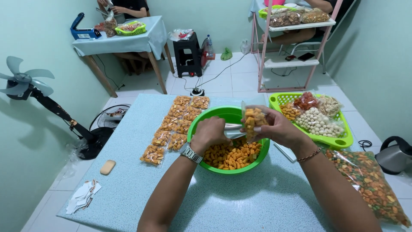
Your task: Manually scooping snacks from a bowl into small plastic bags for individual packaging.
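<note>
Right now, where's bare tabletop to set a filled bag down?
Free: the near table between the forearms, below the green bowl; also the left strip between the packed snack bags and the paper slips. Crowded: the right side, with the green tray and the large mixed-snack bag.

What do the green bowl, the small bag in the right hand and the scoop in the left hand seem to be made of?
Green bowl: likely plastic, with a uniform bright colour and smooth soft sheen.
Small bag: thin clear plastic film; the orange snacks show through.
Scoop: probably metal, silvery and reflective, though mostly hidden by the left hand.
</note>
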